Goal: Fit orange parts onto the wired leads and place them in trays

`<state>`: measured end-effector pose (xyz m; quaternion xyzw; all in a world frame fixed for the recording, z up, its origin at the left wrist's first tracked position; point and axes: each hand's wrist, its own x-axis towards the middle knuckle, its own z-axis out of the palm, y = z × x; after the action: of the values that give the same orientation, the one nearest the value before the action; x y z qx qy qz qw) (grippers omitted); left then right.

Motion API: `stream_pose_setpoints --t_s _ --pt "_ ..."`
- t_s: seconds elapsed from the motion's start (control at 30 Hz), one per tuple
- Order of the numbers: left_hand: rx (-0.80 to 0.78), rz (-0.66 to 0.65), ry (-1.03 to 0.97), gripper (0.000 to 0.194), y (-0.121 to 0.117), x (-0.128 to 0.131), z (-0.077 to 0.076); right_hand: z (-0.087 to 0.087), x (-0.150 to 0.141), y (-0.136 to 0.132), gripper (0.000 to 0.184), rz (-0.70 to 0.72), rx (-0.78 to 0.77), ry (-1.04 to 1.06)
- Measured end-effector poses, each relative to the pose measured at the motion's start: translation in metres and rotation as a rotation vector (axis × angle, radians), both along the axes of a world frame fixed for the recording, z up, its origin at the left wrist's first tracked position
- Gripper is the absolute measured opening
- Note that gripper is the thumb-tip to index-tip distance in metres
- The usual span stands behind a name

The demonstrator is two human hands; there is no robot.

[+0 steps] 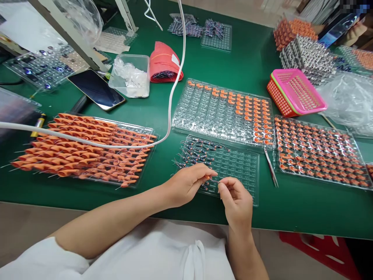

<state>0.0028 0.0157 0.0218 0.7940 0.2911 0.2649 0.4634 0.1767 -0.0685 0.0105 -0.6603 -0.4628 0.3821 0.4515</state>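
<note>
Over a clear blister tray [241, 167], my left hand [185, 186] pinches a small orange part [208, 177]. A thin wire [214, 180] runs from that part towards my right hand [238, 200]. The fingertips of my right hand are closed on the wire's far end; what else they hold is too small to make out. Several dark wired components [195, 149] with orange tips lie in the left part of the tray, some partly hidden behind my left hand.
Orange parts with wires fill a tray [96, 149] at left. Behind stands a partly filled clear tray [210, 109]; another filled tray [320, 151] is at right. Tweezers [271, 169] lie between. A white cable [169, 105] hangs across. Pink baskets [303, 89] and a phone [97, 89] are farther back.
</note>
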Motion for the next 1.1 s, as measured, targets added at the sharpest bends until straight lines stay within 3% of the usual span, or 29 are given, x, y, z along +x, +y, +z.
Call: stream_pose_setpoints --t_s 0.53,0.7,0.93,1.1 --pt "0.012 0.047 0.087 0.024 -0.0074 0.0032 -0.0047 -0.0005 -0.0092 0.0049 0.009 0.038 0.335 -0.419" --pt "0.047 0.042 0.111 0.013 -0.0066 0.0033 -0.0043 0.0003 -0.0088 0.0066 0.01 0.06 0.343 -0.414" --pt "0.155 0.069 0.014 0.013 -0.0034 0.0018 -0.0088 0.0046 -0.0068 0.0063 0.01 0.074 0.288 -0.338" --pt "0.146 0.083 0.015 0.012 -0.003 0.0023 -0.0089 0.004 -0.0061 0.0053 0.008 0.066 0.255 -0.294"
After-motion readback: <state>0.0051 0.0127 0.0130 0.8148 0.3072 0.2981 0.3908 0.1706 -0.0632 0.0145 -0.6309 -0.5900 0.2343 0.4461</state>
